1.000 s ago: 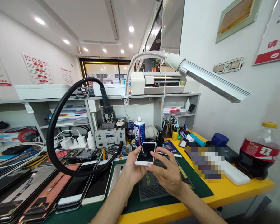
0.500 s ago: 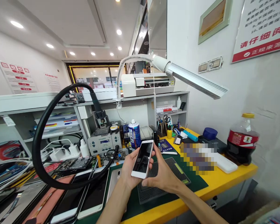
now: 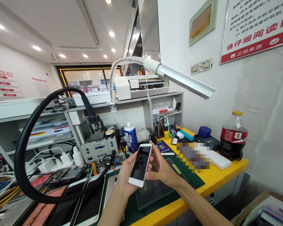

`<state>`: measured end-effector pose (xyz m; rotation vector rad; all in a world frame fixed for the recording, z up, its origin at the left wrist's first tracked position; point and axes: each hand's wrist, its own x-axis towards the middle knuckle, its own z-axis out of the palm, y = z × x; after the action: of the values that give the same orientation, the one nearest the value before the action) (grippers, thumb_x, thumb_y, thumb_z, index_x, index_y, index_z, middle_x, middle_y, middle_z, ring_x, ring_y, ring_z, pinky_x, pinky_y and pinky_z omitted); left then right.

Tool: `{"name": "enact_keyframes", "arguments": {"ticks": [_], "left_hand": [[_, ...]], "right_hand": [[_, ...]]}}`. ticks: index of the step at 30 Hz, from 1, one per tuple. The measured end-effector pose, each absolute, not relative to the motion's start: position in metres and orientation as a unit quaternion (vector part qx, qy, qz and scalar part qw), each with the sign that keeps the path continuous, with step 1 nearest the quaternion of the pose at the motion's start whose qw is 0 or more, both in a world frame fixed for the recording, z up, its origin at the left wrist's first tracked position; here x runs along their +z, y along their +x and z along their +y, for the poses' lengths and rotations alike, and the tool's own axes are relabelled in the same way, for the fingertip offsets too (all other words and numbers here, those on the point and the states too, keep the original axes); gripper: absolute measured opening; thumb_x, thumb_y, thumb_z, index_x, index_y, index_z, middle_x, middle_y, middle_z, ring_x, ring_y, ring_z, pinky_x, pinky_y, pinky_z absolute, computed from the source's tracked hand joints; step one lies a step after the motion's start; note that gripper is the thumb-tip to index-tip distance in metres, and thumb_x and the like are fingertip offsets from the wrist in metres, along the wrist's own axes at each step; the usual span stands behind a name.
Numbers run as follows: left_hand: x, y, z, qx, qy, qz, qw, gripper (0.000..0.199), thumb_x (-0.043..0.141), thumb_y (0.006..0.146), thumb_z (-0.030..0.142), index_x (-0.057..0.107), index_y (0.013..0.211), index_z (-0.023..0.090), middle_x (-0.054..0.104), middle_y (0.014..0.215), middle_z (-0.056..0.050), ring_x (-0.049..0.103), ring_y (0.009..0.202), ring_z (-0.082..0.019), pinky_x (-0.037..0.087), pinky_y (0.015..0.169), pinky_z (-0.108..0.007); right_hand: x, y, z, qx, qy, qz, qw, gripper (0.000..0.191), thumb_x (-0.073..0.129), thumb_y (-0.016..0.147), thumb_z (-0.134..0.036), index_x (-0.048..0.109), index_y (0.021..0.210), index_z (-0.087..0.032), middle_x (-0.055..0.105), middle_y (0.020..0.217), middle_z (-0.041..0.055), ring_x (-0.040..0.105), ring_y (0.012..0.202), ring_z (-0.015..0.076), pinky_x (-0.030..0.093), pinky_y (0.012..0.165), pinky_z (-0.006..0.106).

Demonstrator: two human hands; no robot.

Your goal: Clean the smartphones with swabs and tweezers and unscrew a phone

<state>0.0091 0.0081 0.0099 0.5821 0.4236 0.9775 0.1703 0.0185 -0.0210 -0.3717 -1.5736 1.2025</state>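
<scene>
A white smartphone [image 3: 140, 165] with a dark screen is tilted up towards me above the work mat. My left hand [image 3: 126, 175] cradles it from the left and underneath, its fingertips showing at the right edge. At that right edge, my right hand [image 3: 160, 171] has its thumb on the lower side and its fingers by the upper corner. Below the hands lies a dark perforated pad [image 3: 159, 194] on a green mat [image 3: 196, 181]. Behind the phone stands a blue spray can [image 3: 130, 138].
A black hose [image 3: 20, 150] loops across the left over tablets [image 3: 89, 201] and a rework station [image 3: 97, 149]. A white lamp [image 3: 186, 81] arches overhead. On the yellow table's right stand a cola bottle [image 3: 234, 136] and a white power bank [image 3: 221, 160].
The view has turned to the right, so the surroundings sit further left. My right thumb has come to the phone's lower right edge, where before it was slightly apart.
</scene>
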Motion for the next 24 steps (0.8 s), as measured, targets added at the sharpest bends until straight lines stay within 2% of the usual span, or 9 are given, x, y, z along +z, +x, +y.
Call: {"name": "enact_keyframes", "arguments": {"ticks": [5,8,11,13,16,18,24], "left_hand": [[0.011,0.011,0.006,0.458,0.242,0.194,0.833,0.038,0.046,0.097,0.035,0.067,0.112,0.007,0.075,0.096,-0.017,0.072,0.079,-0.025,0.057,0.083,-0.043],[0.01,0.011,0.005,0.45,0.245,0.208,0.834,0.039,0.047,0.097,0.037,0.067,0.112,0.007,0.075,0.096,-0.016,0.073,0.084,-0.027,0.056,0.086,-0.047],[0.009,0.01,0.004,0.432,0.256,0.219,0.837,0.043,0.047,0.096,0.04,0.068,0.11,0.006,0.075,0.092,-0.017,0.073,0.085,-0.031,0.058,0.081,-0.048],[0.009,0.01,0.002,0.419,0.273,0.21,0.84,0.045,0.046,0.096,0.042,0.067,0.112,0.005,0.074,0.096,-0.018,0.073,0.081,-0.031,0.06,0.072,-0.046],[0.009,0.012,0.002,0.407,0.307,0.188,0.839,0.05,0.042,0.097,0.043,0.065,0.116,0.004,0.073,0.102,-0.02,0.071,0.064,-0.024,0.059,0.052,-0.036],[0.009,0.013,0.002,0.399,0.319,0.18,0.84,0.052,0.038,0.098,0.044,0.065,0.115,0.003,0.072,0.101,-0.021,0.068,0.056,-0.021,0.056,0.044,-0.032],[0.005,0.01,0.004,0.365,0.332,0.153,0.856,0.059,0.036,0.098,0.048,0.069,0.095,-0.001,0.07,0.081,-0.015,0.067,0.055,-0.02,0.057,0.044,-0.031]], "right_hand": [[-0.013,0.178,0.024,0.512,-0.198,-0.617,0.564,0.078,0.082,0.073,-0.046,0.047,0.141,-0.032,0.05,0.143,0.0103,0.049,0.13,0.0288,0.045,0.104,0.046],[-0.009,0.181,0.025,0.511,-0.212,-0.599,0.579,0.071,0.083,0.07,-0.044,0.056,0.134,-0.029,0.05,0.144,0.0096,0.05,0.13,0.0305,0.047,0.103,0.046],[-0.006,0.184,0.025,0.504,-0.227,-0.59,0.588,0.062,0.084,0.07,-0.043,0.064,0.127,-0.028,0.051,0.145,0.0083,0.053,0.127,0.0312,0.048,0.102,0.046],[-0.003,0.186,0.025,0.502,-0.234,-0.587,0.591,0.054,0.084,0.071,-0.043,0.069,0.121,-0.028,0.05,0.146,0.0067,0.053,0.127,0.0311,0.048,0.103,0.045],[0.002,0.189,0.023,0.519,-0.238,-0.578,0.583,0.048,0.082,0.074,-0.042,0.071,0.119,-0.028,0.05,0.147,0.0053,0.05,0.131,0.032,0.046,0.105,0.045],[0.006,0.191,0.023,0.525,-0.235,-0.576,0.581,0.045,0.081,0.076,-0.042,0.072,0.118,-0.027,0.052,0.145,0.0052,0.045,0.135,0.0325,0.043,0.108,0.045],[0.01,0.192,0.021,0.537,-0.217,-0.569,0.584,0.036,0.076,0.081,-0.042,0.075,0.112,-0.025,0.056,0.141,0.007,0.045,0.135,0.0331,0.04,0.109,0.047]]}}
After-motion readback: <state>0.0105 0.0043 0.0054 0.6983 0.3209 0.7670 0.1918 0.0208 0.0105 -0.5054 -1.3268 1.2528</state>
